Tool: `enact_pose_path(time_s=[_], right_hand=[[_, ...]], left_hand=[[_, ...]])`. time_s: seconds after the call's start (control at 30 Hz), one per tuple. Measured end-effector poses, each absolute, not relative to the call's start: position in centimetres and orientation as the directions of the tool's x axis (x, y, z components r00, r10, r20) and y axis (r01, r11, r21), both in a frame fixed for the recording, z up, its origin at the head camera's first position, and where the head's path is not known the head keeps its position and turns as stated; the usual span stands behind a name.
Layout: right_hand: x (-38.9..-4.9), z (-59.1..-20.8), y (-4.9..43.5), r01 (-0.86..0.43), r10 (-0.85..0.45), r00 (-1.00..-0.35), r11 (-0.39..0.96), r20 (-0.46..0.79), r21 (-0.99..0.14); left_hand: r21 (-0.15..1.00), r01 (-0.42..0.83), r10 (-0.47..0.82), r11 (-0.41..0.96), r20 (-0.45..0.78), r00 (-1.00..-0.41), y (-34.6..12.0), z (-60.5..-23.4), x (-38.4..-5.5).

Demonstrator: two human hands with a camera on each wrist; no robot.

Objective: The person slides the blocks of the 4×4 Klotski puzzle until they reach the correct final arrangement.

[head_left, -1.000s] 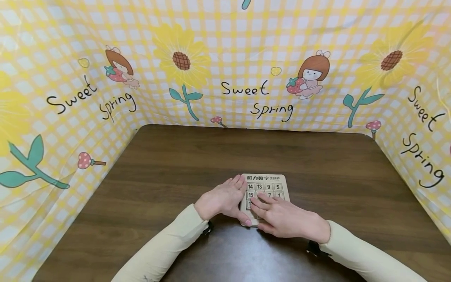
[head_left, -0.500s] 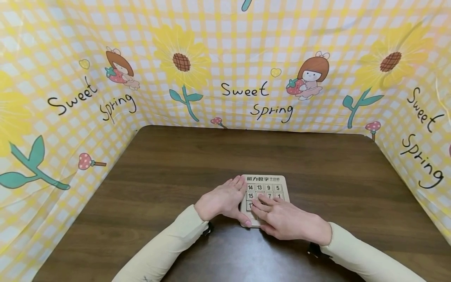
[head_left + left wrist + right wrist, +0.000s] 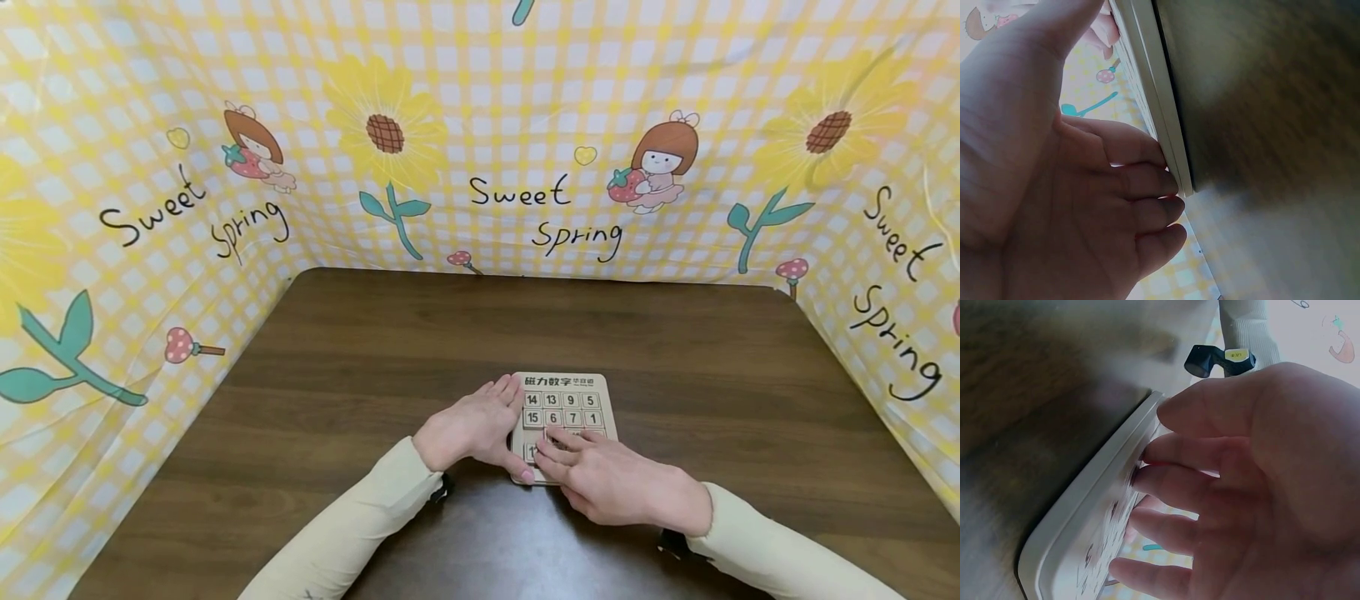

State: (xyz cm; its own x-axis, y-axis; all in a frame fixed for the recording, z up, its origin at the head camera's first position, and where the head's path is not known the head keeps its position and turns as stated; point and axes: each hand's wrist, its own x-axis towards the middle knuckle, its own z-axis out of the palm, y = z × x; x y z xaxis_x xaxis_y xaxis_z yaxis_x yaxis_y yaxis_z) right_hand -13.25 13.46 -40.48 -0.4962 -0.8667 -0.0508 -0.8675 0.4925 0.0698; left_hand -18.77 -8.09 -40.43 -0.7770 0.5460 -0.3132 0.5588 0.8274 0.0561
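Note:
A pale wooden sliding number puzzle (image 3: 558, 381) lies flat on the table. Its upper two rows read 14, 13, 9, 5 and 15, 6, 7, 1. At the left of the third row is a gap, with a partly covered tile (image 3: 531, 452) below it. My left hand (image 3: 474, 425) rests along the puzzle's left side, fingers extended, the thumb at the near left corner. In the left wrist view, fingertips (image 3: 1169, 181) touch the puzzle's edge. Fingertips of my right hand (image 3: 611, 475) touch the lower tiles and hide several of them.
The brown wooden table (image 3: 420, 333) spreads around the puzzle. A yellow checked cloth (image 3: 517, 100) with printed flowers and lettering hangs behind it and along both sides. A black strap piece (image 3: 672, 543) shows under the right wrist.
The tile at the left of the third row has slid down into the bottom row, leaving a gap above. My right hand has shifted slightly nearer, uncovering the 6. My left hand stays put.

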Motion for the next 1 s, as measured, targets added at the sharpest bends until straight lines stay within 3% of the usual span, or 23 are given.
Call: enact_pose_path(time_s=[0.23,0.4,0.63,1.0], right_hand=[[-12.8,-40.1,13.6,-0.88,-0.88,-0.473,0.468,-0.053,0.082],[-13.4,-39.6,13.8,-0.88,-0.876,-0.474,0.474,-0.084,0.025],[-15.1,-39.6,13.6,-0.854,-0.854,-0.52,0.52,-0.029,-0.013],[-16.6,-40.5,12.8,-0.817,-0.817,-0.574,0.576,-0.058,-0.031]], left_hand=[[0.065,0.558,0.548,0.827,-0.313,-0.776,-8.0,-40.6,-18.7],[0.049,0.565,0.55,0.824,-0.312,-0.775,-8.0,-40.6,-18.8],[0.045,0.566,0.548,0.823,-0.323,-0.772,-8.0,-40.4,-18.9],[0.043,0.569,0.552,0.821,-0.315,-0.772,-8.1,-40.3,-18.7]])
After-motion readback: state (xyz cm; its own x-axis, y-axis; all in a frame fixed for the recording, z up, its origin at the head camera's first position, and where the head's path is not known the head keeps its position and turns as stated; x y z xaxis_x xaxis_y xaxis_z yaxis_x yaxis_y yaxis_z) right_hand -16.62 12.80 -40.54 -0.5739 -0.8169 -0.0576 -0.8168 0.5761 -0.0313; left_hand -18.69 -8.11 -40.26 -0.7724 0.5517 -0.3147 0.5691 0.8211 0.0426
